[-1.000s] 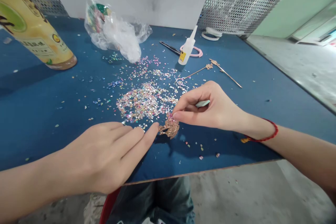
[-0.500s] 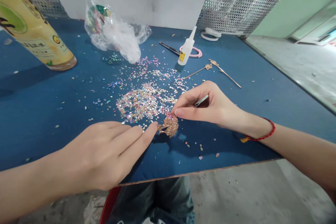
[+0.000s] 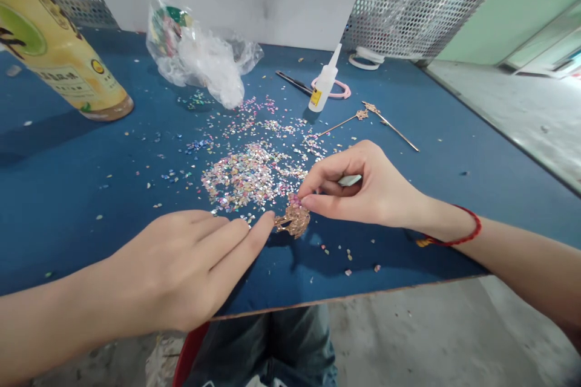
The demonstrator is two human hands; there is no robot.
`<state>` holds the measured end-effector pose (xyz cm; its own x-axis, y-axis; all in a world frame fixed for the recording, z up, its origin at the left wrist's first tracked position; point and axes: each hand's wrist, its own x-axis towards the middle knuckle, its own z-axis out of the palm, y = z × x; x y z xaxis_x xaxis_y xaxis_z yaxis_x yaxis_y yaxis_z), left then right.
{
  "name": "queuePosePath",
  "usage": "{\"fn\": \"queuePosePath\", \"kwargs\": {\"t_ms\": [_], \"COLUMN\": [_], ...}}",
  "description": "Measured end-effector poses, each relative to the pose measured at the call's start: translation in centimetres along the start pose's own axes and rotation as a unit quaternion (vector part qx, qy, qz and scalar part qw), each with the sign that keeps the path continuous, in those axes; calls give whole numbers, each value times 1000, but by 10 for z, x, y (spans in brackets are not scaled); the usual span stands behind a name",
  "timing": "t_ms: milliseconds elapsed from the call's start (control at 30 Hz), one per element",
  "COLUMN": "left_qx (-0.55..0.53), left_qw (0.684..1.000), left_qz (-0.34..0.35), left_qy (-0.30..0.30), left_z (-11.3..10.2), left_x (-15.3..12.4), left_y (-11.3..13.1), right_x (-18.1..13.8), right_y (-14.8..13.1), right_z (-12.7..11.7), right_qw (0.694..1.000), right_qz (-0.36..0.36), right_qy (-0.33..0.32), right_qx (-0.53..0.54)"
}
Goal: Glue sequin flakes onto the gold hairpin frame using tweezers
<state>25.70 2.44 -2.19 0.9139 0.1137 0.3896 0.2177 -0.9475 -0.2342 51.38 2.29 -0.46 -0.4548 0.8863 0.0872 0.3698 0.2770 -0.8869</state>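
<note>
Near the table's front edge is a rose-gold filigree ornament (image 3: 298, 222), with pink chips on its upper part. My left hand (image 3: 177, 266) comes in from the left, closed, its fingertips gripping the ornament's narrow end. My right hand (image 3: 363, 190) is closed in a pinch, thumb and forefinger at the ornament's pink-chipped edge. A pale flat tool (image 3: 350, 181) shows inside the curled right fingers; its other end is hidden. Just behind the ornament lies a heap of small shiny multicoloured chips (image 3: 242, 175).
Behind the chips are a white glue bottle (image 3: 322, 89), black tweezers (image 3: 293, 81), a pink ring (image 3: 342, 91) and two gold hair sticks (image 3: 394, 127). A crumpled plastic bag (image 3: 200, 54) and a yellow drink bottle (image 3: 68, 54) stand left. White rings (image 3: 367, 58) lie behind.
My right hand has turned slightly, and the pale tool in it now lies flatter, showing less. The left hand stays on the ornament's narrow end.
</note>
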Motion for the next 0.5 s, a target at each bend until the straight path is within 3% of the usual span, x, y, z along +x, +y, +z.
{"fn": "queuePosePath", "kwargs": {"t_ms": [500], "left_qx": [-9], "left_qw": [1000], "left_qz": [-8], "left_qy": [-2], "left_z": [5], "left_x": [-5], "left_y": [2], "right_x": [1], "right_y": [-2], "right_z": [2], "right_qw": [1000], "right_qz": [0], "right_qy": [-5], "right_qx": [12]}}
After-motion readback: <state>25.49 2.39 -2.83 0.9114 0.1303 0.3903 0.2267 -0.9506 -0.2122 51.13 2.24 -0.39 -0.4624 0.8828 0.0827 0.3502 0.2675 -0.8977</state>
